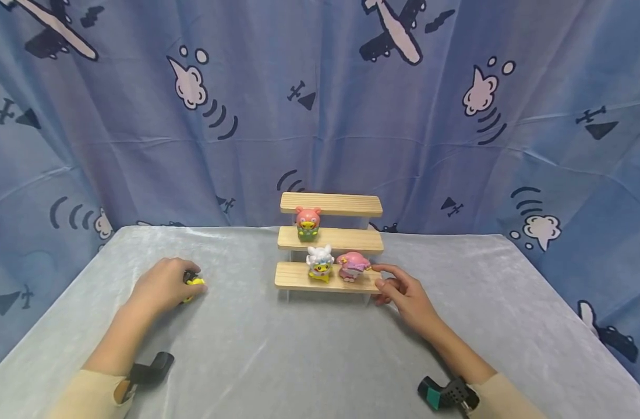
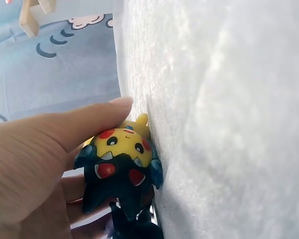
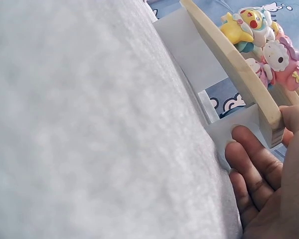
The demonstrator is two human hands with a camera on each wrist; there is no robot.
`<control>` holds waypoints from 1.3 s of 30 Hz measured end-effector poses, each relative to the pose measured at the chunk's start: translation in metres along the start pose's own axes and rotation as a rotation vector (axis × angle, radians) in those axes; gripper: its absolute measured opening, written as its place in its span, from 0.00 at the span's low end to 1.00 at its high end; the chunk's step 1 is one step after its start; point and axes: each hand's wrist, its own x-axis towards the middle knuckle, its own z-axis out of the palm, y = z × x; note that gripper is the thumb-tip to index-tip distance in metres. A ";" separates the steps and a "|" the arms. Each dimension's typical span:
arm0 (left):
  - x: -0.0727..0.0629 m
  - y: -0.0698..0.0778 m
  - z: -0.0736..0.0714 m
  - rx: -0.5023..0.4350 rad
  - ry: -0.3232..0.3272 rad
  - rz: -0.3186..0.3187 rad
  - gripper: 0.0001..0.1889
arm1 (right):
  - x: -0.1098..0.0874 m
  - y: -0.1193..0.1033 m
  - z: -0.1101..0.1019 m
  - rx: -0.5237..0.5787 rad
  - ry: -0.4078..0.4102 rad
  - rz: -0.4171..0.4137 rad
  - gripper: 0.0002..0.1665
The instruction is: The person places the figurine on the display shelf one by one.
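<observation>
In the head view my left hand [image 1: 165, 283] is at the left of the table, gripping a small figurine [image 1: 195, 281]. Seen from the left wrist, this figurine [image 2: 122, 147] has a yellow face, red cheeks and a dark costume, and sits close against the cloth. Below it shows another dark shape [image 2: 134, 224], partly hidden. My right hand [image 1: 406, 297] holds the right end of the lowest step of a three-step wooden display stand [image 1: 299, 280], the thumb on the board's end [image 3: 274, 122]. Beside its fingers, on that step, are a pink figurine [image 1: 353, 266] and a white-hooded yellow figurine [image 1: 320, 265].
A figurine with a pink hood and green body [image 1: 307, 224] stands on the middle step. Clear supports [image 3: 239, 124] carry the boards. Pale cloth covers the table [image 1: 236, 349], and a blue printed curtain [image 1: 267, 116] hangs behind it.
</observation>
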 end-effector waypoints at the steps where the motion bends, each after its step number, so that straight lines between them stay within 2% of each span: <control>1: 0.000 0.000 0.000 -0.001 -0.003 0.002 0.25 | 0.000 0.000 0.000 -0.003 -0.003 -0.002 0.22; 6: -0.001 0.001 -0.003 0.000 -0.017 0.032 0.20 | 0.001 0.001 0.001 -0.005 -0.005 -0.005 0.22; 9: 0.000 0.001 -0.003 0.009 -0.010 0.058 0.13 | 0.001 0.001 0.000 0.000 -0.006 -0.002 0.22; 13: 0.000 0.002 -0.003 0.011 0.031 0.077 0.08 | 0.000 0.000 0.000 -0.001 -0.002 0.004 0.22; 16: 0.000 0.003 -0.002 0.007 0.068 0.074 0.11 | -0.001 0.000 0.000 -0.003 0.001 0.006 0.22; 20: 0.001 0.004 -0.002 -0.029 0.119 0.074 0.14 | -0.001 -0.001 0.000 -0.002 0.001 0.003 0.22; 25: 0.004 0.009 -0.001 -0.145 0.163 0.088 0.10 | 0.000 0.000 0.000 0.006 -0.003 0.002 0.23; 28: 0.006 0.011 0.003 -0.236 0.174 0.058 0.09 | 0.000 0.000 0.000 0.005 -0.004 0.003 0.22; 34: 0.009 0.014 0.012 -0.431 0.212 -0.077 0.11 | 0.000 0.000 0.000 0.000 -0.005 0.009 0.22; 39: 0.011 0.016 0.017 -0.517 0.225 -0.138 0.15 | 0.000 0.000 0.001 0.000 -0.008 0.016 0.23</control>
